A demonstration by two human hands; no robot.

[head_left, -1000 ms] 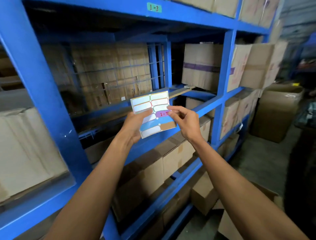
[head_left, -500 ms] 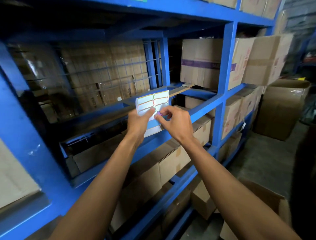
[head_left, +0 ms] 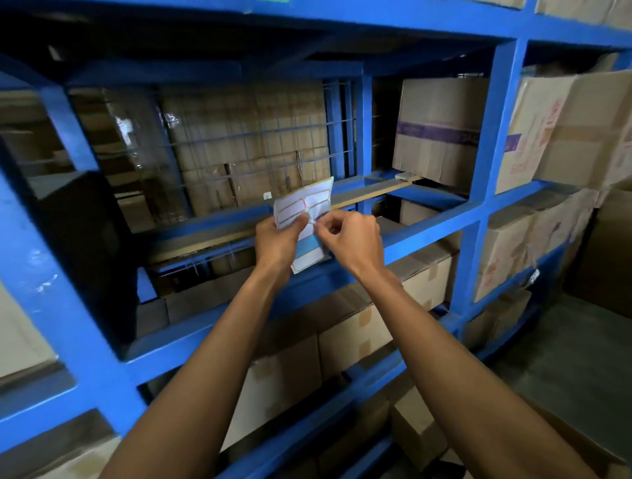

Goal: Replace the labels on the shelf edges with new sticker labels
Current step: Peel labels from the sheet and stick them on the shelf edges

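Note:
A white sticker sheet (head_left: 302,210) with coloured label outlines is held upright in front of the blue shelf edge (head_left: 424,227). My left hand (head_left: 277,241) grips the sheet's left side, thumb across its face. My right hand (head_left: 349,236) pinches at a label near the sheet's middle with thumb and forefinger; the label itself is hidden by the fingertips. A green label (head_left: 272,1) is partly visible on the top beam.
The blue steel rack (head_left: 487,136) holds cardboard boxes (head_left: 439,130) on several levels, with a wire mesh panel (head_left: 246,143) behind the middle bay. More boxes (head_left: 355,331) fill the shelf below my hands. A concrete floor (head_left: 574,359) lies at the right.
The view has moved closer to the rack and dipped. Both hands carried the sheet nearer to the shelf edge, and my right fingers closed into a pinch on the sheet's middle.

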